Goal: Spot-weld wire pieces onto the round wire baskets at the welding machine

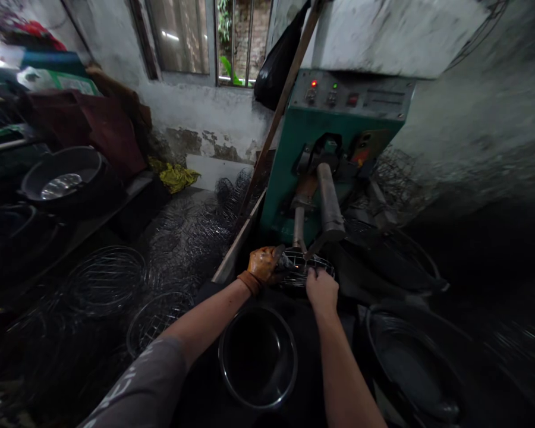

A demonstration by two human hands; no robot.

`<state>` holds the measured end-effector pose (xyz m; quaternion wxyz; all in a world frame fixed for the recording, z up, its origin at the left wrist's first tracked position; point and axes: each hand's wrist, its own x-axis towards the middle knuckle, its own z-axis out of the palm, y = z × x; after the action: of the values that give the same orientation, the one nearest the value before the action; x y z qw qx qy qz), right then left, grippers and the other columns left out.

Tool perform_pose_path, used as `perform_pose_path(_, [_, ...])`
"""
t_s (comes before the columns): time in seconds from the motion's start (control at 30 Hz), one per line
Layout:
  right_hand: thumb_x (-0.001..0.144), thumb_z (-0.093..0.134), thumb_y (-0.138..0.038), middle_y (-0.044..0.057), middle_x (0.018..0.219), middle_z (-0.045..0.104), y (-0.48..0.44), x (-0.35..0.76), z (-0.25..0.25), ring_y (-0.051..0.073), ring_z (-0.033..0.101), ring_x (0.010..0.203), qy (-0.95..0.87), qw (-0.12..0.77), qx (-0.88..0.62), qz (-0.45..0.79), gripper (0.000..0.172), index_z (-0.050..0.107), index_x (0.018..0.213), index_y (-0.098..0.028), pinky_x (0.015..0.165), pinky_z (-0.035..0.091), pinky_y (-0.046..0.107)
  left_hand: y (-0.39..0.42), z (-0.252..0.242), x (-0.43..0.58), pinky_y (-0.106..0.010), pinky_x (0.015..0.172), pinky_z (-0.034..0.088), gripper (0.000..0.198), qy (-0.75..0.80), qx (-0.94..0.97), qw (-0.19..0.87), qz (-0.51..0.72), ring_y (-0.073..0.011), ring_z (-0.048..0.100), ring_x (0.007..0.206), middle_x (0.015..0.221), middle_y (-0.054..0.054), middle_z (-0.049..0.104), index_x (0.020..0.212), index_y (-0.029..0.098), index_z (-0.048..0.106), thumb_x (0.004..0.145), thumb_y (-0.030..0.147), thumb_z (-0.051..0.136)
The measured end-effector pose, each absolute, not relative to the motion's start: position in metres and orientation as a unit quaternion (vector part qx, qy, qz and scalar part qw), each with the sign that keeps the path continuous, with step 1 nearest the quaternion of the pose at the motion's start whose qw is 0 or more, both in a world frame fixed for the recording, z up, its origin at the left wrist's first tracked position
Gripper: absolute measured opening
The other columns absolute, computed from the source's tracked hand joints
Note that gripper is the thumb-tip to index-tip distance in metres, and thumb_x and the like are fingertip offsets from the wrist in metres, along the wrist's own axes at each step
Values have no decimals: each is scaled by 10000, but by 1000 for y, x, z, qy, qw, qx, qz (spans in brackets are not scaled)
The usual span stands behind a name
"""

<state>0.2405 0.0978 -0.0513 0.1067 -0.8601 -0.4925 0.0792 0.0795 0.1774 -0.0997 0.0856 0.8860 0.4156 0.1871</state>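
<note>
On the far left, round wire grids [108,279] lie loose on the floor. Next comes the person's left hand [262,265] in a stained orange glove, bent at the left edge of a wire rack [298,276]; from here I can't tell how firmly its fingers close. The rack sits between both hands, just under the thin metal rod [299,226] of a green machine [289,145]. It's shiny, rounded and open, thin wires crossing inside a curved rim. Its face is turned mostly upward; being round, it shows no clear long axis, though I see it widest left to right. Further right, the bare right hand [321,290] pinches the near rim.
</note>
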Motion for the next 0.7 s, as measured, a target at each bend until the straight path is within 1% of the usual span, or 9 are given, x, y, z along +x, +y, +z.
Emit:
perform_pose_path(0.07, [1064, 427, -275, 172, 999, 763, 98, 242, -52, 268, 717, 934, -491, 104, -861, 82, 362, 737, 1104, -93, 760, 443, 310, 176, -96, 79, -473, 1026, 528, 851, 415, 887, 83, 186, -343, 635, 1209, 1348, -152, 653, 1500, 114, 477, 791, 526, 705])
perform_pose_path(0.23, [1047, 421, -237, 199, 1054, 762, 98, 256, -59, 284, 719, 999, -488, 117, -861, 81, 377, 747, 1130, -69, 830, 463, 324, 168, -76, 84, -469, 964, 546, 819, 408, 894, 73, 168, -331, 653, 1152, 1319, -134, 668, 1492, 126, 477, 821, 547, 684])
perform_pose_path(0.33, [1036, 428, -240, 206, 1049, 763, 99, 268, -65, 283, 724, 995, -477, 128, -866, 79, 382, 754, 1127, -63, 826, 470, 321, 165, -64, 92, -480, 919, 549, 775, 403, 901, 63, 144, -337, 652, 1124, 1265, -130, 680, 1466, 127, 502, 834, 539, 678])
perform_pose_path(0.43, [1033, 429, -256, 215, 1039, 765, 100, 274, -69, 290, 725, 996, -472, 135, -868, 78, 390, 758, 1105, -58, 823, 466, 323, 166, -60, 98, -487, 901, 549, 756, 402, 903, 67, 134, -342, 649, 1120, 1271, -129, 675, 1460, 132, 507, 838, 527, 675])
perform_pose_path(0.57, [1022, 425, -259, 231, 1030, 762, 101, 275, -72, 299, 725, 988, -474, 155, -862, 92, 397, 760, 1078, -54, 820, 461, 331, 171, -73, 97, -514, 965, 529, 812, 392, 901, 72, 172, -356, 637, 1157, 1298, -139, 672, 1484, 131, 491, 814, 542, 696])
perform_pose_path(0.63, [1010, 427, -258, 229, 1023, 764, 101, 276, -74, 296, 724, 979, -474, 174, -857, 101, 393, 765, 1063, -64, 814, 463, 331, 173, -90, 91, -513, 1047, 499, 911, 384, 890, 78, 234, -357, 601, 1240, 1367, -147, 639, 1519, 132, 453, 760, 546, 742])
perform_pose_path(0.7, [991, 441, -261, 222, 1025, 765, 102, 278, -77, 291, 720, 985, -472, 200, -852, 108, 382, 771, 1042, -78, 825, 465, 329, 175, -112, 82, -475, 1124, 463, 1021, 387, 865, 100, 303, -340, 562, 1316, 1432, -163, 595, 1554, 119, 398, 711, 556, 773])
